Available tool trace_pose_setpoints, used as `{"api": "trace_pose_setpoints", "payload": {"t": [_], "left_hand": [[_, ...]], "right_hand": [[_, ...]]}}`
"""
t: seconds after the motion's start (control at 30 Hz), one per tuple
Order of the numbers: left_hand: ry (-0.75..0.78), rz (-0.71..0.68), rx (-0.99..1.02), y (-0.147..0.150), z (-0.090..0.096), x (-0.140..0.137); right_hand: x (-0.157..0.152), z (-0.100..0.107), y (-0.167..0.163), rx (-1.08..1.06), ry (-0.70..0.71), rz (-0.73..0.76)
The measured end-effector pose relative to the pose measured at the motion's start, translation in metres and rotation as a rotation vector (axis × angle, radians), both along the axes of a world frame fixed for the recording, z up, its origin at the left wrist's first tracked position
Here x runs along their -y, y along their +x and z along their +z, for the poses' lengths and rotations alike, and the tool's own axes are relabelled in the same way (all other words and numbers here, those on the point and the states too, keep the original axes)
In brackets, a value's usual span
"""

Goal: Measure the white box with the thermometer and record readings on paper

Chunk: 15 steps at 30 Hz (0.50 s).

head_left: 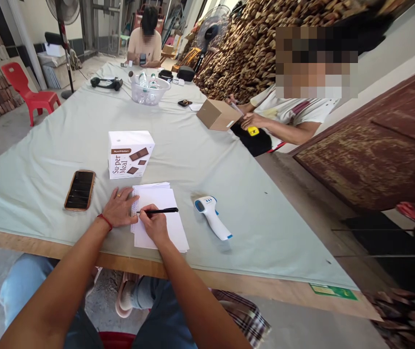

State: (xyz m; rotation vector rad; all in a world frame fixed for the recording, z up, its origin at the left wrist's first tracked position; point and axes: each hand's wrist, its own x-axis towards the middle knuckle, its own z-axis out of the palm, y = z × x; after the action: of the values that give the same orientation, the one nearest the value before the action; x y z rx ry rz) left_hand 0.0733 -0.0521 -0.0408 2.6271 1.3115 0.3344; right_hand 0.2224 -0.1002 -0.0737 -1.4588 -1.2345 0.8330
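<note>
My right hand (155,225) is closed around a black pen (165,210), its tip down on the left side of a white sheet of paper (167,235). Several sheets lie stacked there at slight angles. My left hand (120,207) rests flat with fingers spread, fingertips on the paper's left edge; it wears a ring and a red string bracelet. To the left of it lies a phone (80,190) in an orange-brown case. Behind the paper stands a white snack box (129,156) with chocolate pieces printed on it. A white and blue infrared thermometer (213,218) lies to the right.
A pale cloth covers the table (265,232), whose bare wooden edge runs in front of me. Farther back are a clear plastic basin (149,95) of bottles and a black headset (106,83). At right, a person holds a yellow tape measure (253,131) by a cardboard box (217,115). Another person sits at the far end.
</note>
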Motion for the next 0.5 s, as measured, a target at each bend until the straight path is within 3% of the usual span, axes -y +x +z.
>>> {"api": "trace_pose_setpoints", "payload": {"t": [0.5], "left_hand": [[-0.012, 0.000, -0.011, -0.0003, 0.0000, -0.0002]], "right_hand": [[-0.0002, 0.0005, -0.0006, 0.013, -0.007, 0.008]]}}
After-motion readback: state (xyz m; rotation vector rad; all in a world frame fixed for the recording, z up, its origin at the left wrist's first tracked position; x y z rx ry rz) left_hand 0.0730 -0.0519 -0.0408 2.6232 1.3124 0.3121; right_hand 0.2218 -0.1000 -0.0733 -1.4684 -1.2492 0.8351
